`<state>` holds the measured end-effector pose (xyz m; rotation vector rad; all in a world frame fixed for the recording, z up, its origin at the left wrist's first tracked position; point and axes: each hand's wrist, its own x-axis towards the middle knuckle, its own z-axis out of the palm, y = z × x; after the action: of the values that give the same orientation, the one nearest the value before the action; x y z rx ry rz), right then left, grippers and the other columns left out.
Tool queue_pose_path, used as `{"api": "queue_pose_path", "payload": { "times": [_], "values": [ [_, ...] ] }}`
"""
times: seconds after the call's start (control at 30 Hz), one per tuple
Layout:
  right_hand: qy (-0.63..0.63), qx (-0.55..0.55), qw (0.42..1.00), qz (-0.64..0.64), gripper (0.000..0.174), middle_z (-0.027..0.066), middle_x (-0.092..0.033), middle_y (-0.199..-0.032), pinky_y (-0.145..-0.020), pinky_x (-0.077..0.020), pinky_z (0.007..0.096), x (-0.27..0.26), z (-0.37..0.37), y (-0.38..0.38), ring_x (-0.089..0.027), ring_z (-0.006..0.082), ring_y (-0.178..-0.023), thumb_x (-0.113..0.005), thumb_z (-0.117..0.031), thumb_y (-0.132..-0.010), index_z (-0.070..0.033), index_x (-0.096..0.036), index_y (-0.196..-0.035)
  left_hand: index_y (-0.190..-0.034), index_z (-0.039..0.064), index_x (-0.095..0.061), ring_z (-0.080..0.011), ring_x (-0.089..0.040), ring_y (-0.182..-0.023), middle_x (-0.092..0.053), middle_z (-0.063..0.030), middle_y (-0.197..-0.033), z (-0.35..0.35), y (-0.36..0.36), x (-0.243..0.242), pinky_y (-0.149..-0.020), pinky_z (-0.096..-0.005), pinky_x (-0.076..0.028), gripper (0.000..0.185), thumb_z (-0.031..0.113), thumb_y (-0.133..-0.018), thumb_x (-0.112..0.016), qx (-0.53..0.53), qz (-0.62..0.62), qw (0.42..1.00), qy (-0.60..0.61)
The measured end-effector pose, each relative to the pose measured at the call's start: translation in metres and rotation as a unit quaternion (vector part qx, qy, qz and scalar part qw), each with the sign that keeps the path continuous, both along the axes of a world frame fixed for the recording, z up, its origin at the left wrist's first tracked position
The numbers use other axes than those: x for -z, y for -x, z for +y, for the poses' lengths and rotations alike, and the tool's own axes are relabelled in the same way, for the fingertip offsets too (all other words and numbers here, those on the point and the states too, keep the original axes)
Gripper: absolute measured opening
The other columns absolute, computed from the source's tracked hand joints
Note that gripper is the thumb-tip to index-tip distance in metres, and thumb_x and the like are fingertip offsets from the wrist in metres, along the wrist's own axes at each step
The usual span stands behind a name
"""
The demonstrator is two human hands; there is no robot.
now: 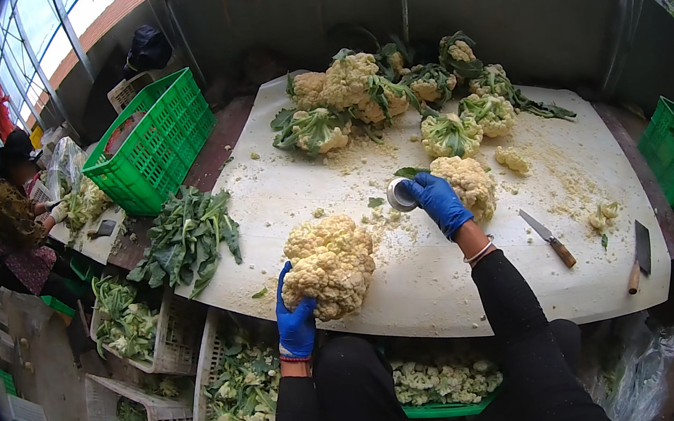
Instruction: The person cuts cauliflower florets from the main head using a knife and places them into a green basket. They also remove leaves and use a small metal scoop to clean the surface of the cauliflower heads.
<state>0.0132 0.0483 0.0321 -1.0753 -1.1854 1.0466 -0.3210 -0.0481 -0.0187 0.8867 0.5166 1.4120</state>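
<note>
My left hand (297, 328), in a blue glove, holds a large cauliflower head (329, 264) by its left and lower side at the table's near edge. In my right hand (444, 203), also blue-gloved, is a small round metal tool (399, 195) shaped like a ring or cup, held apart from that head. Just beyond the right hand, partly covered by it, lies another cauliflower head (470, 183). A pointed knife (548, 238) with a wooden handle and a cleaver (639, 257) lie on the white tabletop (416, 294) to the right.
Several leafy cauliflowers (350, 86) are piled at the back. Cut leaves (186, 238) cover the left corner, near a green crate (158, 143). Below are white crates of trimmings (239, 384) and a green crate of florets (446, 380). A person (14, 215) handles cauliflower at far left.
</note>
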Motion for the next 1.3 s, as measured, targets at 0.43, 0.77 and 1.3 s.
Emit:
{"api": "queue_pose_path", "payload": {
  "times": [0.43, 0.77, 1.3],
  "values": [
    [0.113, -0.184, 0.96, -0.178, 0.037, 0.0017, -0.062, -0.079, -0.063, -0.05, 0.0286, 0.019, -0.048, 0.11, -0.059, 0.0117, -0.07, -0.064, -0.043, -0.097, -0.006, -0.066, -0.092, -0.153, 0.002, -0.032, -0.0335, -0.046, -0.137, -0.04, -0.024, -0.152, 0.086, 0.073, -0.067, -0.107, -0.0385, -0.045, 0.116, 0.058, -0.068, -0.087, 0.115, 0.591, 0.796, 0.064],
    [0.185, -0.227, 0.949, -0.117, 0.031, 0.0098, -0.067, -0.082, -0.069, -0.0496, 0.034, -0.005, -0.057, 0.098, -0.061, 0.0161, -0.073, -0.065, -0.036, -0.096, -0.005, -0.066, -0.093, -0.151, 0.003, -0.036, -0.0336, -0.049, -0.134, -0.048, -0.0245, -0.146, 0.072, 0.059, -0.03, -0.112, -0.0405, -0.041, 0.115, 0.048, -0.062, -0.094, 0.147, 0.547, 0.821, -0.076],
    [0.03, -0.208, 0.879, -0.428, 0.043, 0.0189, -0.071, -0.089, -0.076, -0.0501, 0.0422, -0.007, -0.004, 0.102, -0.067, 0.0323, -0.084, -0.062, -0.049, -0.092, -0.007, -0.07, -0.092, -0.146, 0.002, -0.045, -0.032, -0.059, -0.124, -0.059, -0.0215, -0.135, 0.07, 0.032, -0.057, -0.106, -0.0399, -0.047, 0.113, 0.056, -0.059, -0.092, 0.146, 0.662, 0.733, -0.054]
  ]
}}
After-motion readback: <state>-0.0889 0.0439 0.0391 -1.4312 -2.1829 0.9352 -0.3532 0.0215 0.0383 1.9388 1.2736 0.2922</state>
